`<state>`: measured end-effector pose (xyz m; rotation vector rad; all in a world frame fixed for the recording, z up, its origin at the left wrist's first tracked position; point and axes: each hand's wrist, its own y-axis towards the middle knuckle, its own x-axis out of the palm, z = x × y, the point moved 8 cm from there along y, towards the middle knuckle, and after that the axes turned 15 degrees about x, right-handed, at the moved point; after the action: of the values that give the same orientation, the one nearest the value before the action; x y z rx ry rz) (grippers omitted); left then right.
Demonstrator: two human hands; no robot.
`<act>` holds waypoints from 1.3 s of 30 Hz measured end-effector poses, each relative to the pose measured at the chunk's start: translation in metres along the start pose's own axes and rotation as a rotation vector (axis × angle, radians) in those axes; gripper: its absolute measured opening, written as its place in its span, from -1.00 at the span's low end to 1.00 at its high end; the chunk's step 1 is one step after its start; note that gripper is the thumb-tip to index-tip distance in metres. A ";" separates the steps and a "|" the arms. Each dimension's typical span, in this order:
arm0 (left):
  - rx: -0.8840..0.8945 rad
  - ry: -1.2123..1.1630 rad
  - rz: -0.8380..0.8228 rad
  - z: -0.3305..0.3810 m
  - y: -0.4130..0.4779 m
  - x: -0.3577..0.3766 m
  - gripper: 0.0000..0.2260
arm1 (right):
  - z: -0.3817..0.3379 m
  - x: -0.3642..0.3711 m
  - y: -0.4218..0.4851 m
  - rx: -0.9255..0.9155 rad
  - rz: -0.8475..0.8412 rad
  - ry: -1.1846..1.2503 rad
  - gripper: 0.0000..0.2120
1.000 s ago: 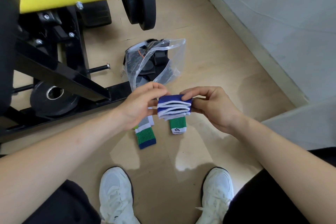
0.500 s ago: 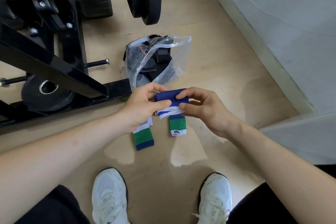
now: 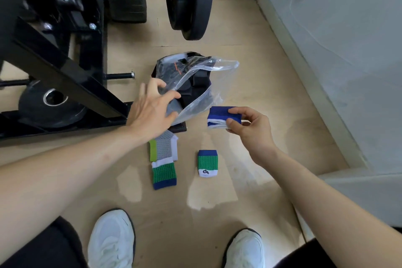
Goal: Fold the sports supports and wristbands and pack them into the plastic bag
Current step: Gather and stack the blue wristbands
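- The left hand (image 3: pixel 150 113) no longer pinches the folded wristband (image 3: pixel 219 117); it now reaches forward and touches the mouth of the plastic bag (image 3: pixel 204 91), fingers spread.
- The right hand (image 3: pixel 248 128) now holds the folded wristband alone, moved to the right, beside the bag.

Bright, even daylight; glare patches on the floor (image 3: pixel 208 198); slight motion blur; wide-angle bending at edges.
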<state>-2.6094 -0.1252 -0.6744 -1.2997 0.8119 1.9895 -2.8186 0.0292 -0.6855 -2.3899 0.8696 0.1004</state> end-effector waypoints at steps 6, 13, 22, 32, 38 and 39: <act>-0.007 -0.181 -0.112 -0.015 0.016 0.018 -0.43 | -0.013 0.048 0.042 -0.028 0.011 -0.032 -0.81; 0.014 -0.447 0.042 -0.025 0.035 -0.005 -0.19 | -0.035 0.100 0.084 -0.099 -0.018 -0.074 -0.76; -0.026 -0.468 0.178 -0.042 0.046 -0.020 -0.21 | -0.064 0.161 0.151 -0.285 -0.102 -0.540 -0.49; -0.006 -0.470 0.095 -0.039 0.043 -0.013 -0.20 | -0.043 0.161 0.164 -0.249 -0.052 -1.428 -0.29; 0.027 -0.525 0.054 -0.029 0.038 -0.006 -0.24 | -0.046 0.139 0.113 -0.439 -0.098 -1.062 -0.45; 0.041 -0.528 0.042 -0.026 0.038 -0.005 -0.25 | -0.043 0.134 0.105 -0.463 -0.105 -1.032 -0.48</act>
<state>-2.6228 -0.1695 -0.6727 -0.6801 0.6171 2.1910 -2.7825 -0.1349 -0.7381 -2.2741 0.2188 1.4647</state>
